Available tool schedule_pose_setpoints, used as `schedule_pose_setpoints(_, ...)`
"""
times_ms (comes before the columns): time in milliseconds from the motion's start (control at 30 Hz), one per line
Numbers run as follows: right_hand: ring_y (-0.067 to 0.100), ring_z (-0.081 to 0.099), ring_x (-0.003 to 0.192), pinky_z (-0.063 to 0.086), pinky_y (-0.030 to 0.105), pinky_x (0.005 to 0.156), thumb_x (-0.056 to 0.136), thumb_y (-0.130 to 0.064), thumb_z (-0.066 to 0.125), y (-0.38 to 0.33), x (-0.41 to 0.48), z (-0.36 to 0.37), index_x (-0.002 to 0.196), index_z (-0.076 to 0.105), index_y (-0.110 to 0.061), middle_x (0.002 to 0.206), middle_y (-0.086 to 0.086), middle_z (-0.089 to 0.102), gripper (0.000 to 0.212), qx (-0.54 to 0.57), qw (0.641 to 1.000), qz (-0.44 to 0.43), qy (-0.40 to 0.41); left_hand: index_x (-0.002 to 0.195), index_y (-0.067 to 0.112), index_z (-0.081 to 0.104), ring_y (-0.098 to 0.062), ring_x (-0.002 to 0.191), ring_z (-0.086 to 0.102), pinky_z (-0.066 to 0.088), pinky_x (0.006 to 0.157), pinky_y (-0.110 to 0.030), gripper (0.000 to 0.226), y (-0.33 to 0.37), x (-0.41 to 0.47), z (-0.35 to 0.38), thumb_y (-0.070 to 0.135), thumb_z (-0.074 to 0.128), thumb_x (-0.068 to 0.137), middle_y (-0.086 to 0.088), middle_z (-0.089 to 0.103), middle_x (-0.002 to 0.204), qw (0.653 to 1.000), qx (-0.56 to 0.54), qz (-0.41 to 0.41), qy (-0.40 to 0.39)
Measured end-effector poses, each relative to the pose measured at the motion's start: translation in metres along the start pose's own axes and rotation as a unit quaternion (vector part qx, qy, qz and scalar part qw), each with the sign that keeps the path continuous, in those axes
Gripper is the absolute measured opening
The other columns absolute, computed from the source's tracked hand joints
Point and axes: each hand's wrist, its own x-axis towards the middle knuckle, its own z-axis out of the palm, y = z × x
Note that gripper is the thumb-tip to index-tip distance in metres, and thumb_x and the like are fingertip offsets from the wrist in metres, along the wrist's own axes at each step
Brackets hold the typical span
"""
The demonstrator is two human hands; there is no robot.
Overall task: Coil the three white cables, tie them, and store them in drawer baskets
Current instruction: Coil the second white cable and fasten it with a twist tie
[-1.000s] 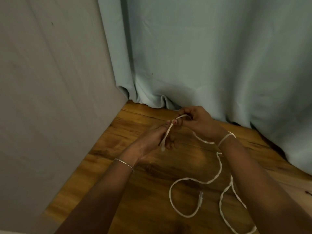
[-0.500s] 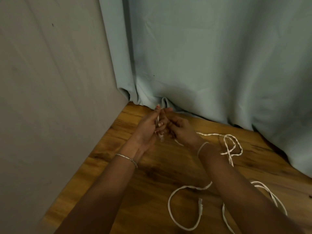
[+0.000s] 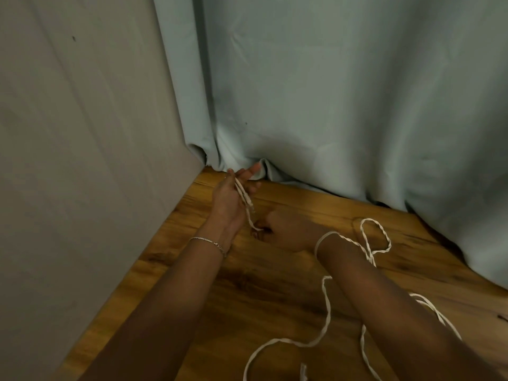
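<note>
Curtain: the pale blue curtain [image 3: 330, 92] hangs across the back, and its hem rests on the floor.
Wall: a plain grey wall [image 3: 82, 160] runs down your left side and meets the curtain in the corner.
Floor: the wooden floor [image 3: 261, 295] lies under both your arms.
Cable: one white cable [image 3: 328, 306] trails in loose bends on the floor by your right arm. It circles your right wrist and runs on to both hands. A twisted loop of it lies near the curtain, and a plug end shows at the bottom edge.
Left hand: your left hand [image 3: 231, 199] is spread, fingers straight and pointing at the curtain. Two strands of cable lie along the palm.
Right hand: your right hand [image 3: 286, 229] sits just below the left, fingers curled, pinching the cable where it leaves the left palm.
Bracelet: a thin bracelet [image 3: 209, 240] sits on your left wrist.
</note>
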Motion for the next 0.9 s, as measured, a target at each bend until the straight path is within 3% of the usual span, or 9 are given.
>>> schedule_pose_setpoints(133,0.0,0.045,0.06,0.028,0.012,0.054,0.097,-0.028,0.05,-0.014,-0.001,-0.002,0.095,0.065,-0.007,0.075,-0.009,0.055,0.026,0.051,0.998,-0.019,-0.007,0.093,0.008,0.05,-0.012,0.045,0.058,0.045,0.047,-0.022,0.024,-0.001,0.001,0.005,0.02,0.032,0.103,-0.003,0.073,0.072,0.995,0.082,0.022,0.042)
schedule_pose_setpoints(233,-0.002,0.044,0.061,0.029,0.016,0.055,0.094,-0.032,0.056,-0.016,-0.001,-0.015,0.094,0.067,-0.013,0.074,-0.015,0.053,0.021,0.042,0.999,-0.012,0.008,0.094,0.007,0.053,-0.008,0.04,0.053,0.046,0.051,-0.026,0.019,-0.006,0.0,-0.001,0.015,0.037,0.1,0.004,0.062,0.05,0.976,0.202,0.054,0.054)
schedule_pose_setpoints(333,0.001,0.044,0.057,0.029,0.018,0.052,0.092,-0.032,0.06,-0.009,-0.004,-0.026,0.083,0.066,-0.015,0.062,-0.016,0.047,0.02,0.041,0.998,-0.011,0.051,0.087,0.011,0.051,-0.012,0.051,0.054,0.041,0.061,-0.031,0.017,-0.006,0.001,-0.009,0.014,0.037,0.095,0.002,0.057,0.052,0.988,0.15,0.027,0.031)
schedule_pose_setpoints(433,0.001,0.05,0.054,0.032,0.015,0.051,0.091,-0.031,0.061,-0.002,-0.005,-0.036,0.082,0.068,-0.012,0.06,-0.014,0.05,0.022,0.044,0.994,-0.006,0.095,0.082,0.014,0.052,-0.015,0.063,0.059,0.047,0.064,-0.031,0.022,0.0,-0.005,-0.012,0.017,0.036,0.096,0.0,0.061,0.059,0.991,0.129,-0.025,-0.003)
schedule_pose_setpoints(533,-0.001,0.055,0.06,0.038,0.016,0.056,0.091,-0.029,0.061,0.0,-0.006,-0.043,0.09,0.072,-0.015,0.069,-0.012,0.061,0.018,0.071,0.99,-0.012,0.119,0.082,0.013,0.054,-0.015,0.067,0.061,0.048,0.061,-0.029,0.027,-0.002,-0.011,-0.012,0.019,0.033,0.098,-0.001,0.065,0.065,0.984,0.165,-0.054,-0.032)
schedule_pose_setpoints(667,-0.002,0.054,0.058,0.039,0.017,0.055,0.088,-0.033,0.066,0.009,-0.002,-0.045,0.081,0.069,-0.024,0.068,-0.014,0.061,0.012,0.112,0.978,0.003,0.174,0.079,0.013,0.055,-0.011,0.062,0.052,0.039,0.063,-0.028,0.03,-0.01,-0.015,-0.006,0.021,0.032,0.097,0.005,0.06,0.059,0.965,0.259,-0.033,-0.036)
schedule_pose_setpoints(800,-0.008,0.058,0.062,0.044,0.014,0.063,0.08,-0.023,0.075,0.018,0.001,-0.053,0.076,0.064,-0.026,0.069,-0.017,0.061,0.012,0.143,0.964,0.01,0.222,0.07,0.017,0.045,-0.008,0.043,0.039,0.029,0.045,-0.024,0.034,-0.011,-0.026,0.005,0.024,0.027,0.098,0.003,0.044,0.053,0.949,0.305,-0.011,-0.075)
schedule_pose_setpoints(900,-0.009,0.058,0.062,0.042,0.008,0.061,0.077,-0.017,0.078,0.019,0.002,-0.055,0.076,0.066,-0.023,0.07,-0.016,0.062,0.013,0.19,0.956,0.002,0.225,0.071,0.018,0.042,-0.005,0.038,0.031,0.027,0.04,-0.02,0.041,-0.012,-0.033,0.012,0.039,0.025,0.102,0.002,0.037,0.057,0.948,0.312,0.008,-0.058)
